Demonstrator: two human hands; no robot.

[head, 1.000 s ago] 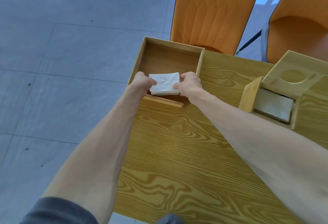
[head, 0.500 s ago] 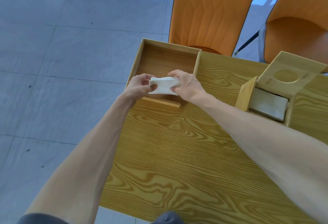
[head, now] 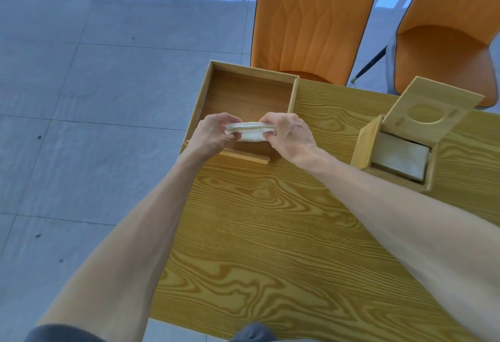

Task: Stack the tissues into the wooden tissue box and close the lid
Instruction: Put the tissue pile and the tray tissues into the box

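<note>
Head view. Both hands hold one small stack of folded white tissues [head: 247, 131] above the near edge of a shallow open wooden tray [head: 250, 92] at the far left corner of the wood-grain bench [head: 270, 233]. Left hand [head: 212, 135] is curled closed on the stack's left end, right hand [head: 290, 135] closed on its right end; thumbs and fingers pinch it from both sides. The stack is clear of the tray floor and sags slightly in the middle. Its long axis runs left to right, between the two hands.

Destination: the square wooden tissue box [head: 392, 157] stands well apart to the right, on the right hand's side. Its hinged lid with a round cut-out [head: 430, 110] is tipped up and back, so the top is open. A layer of white tissues [head: 400, 159] already lies inside.

Judgement: the stack must travel rightward across the bench. The right hand is nearer the box and would lead; the left would have to follow or let go. Box opening looks close to the stack's footprint, so the stack should go in flat, edges aligned. Lid not yet closed.

Two orange chairs [head: 313, 22] stand behind the bench.
</note>
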